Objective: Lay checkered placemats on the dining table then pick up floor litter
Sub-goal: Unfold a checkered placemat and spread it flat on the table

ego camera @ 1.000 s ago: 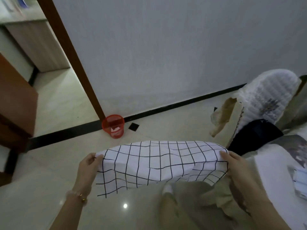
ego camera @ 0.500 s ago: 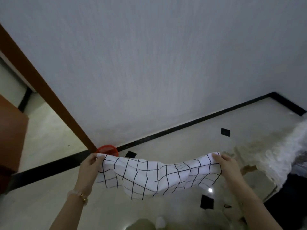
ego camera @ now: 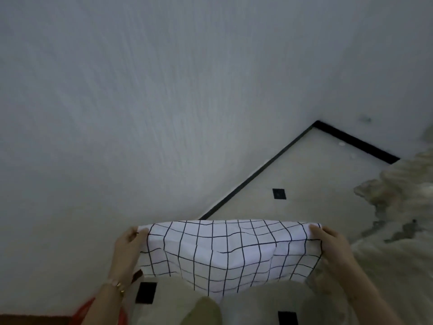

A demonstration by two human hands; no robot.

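placemat [ego camera: 229, 252] pulled flatter, view swung right

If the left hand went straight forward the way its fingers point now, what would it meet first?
Beyond the checkered placemat it grips, the left hand would probably meet the white wall; depth is unclear.

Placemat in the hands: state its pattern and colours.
The placemat is white with thin black grid lines, seen in the head view.
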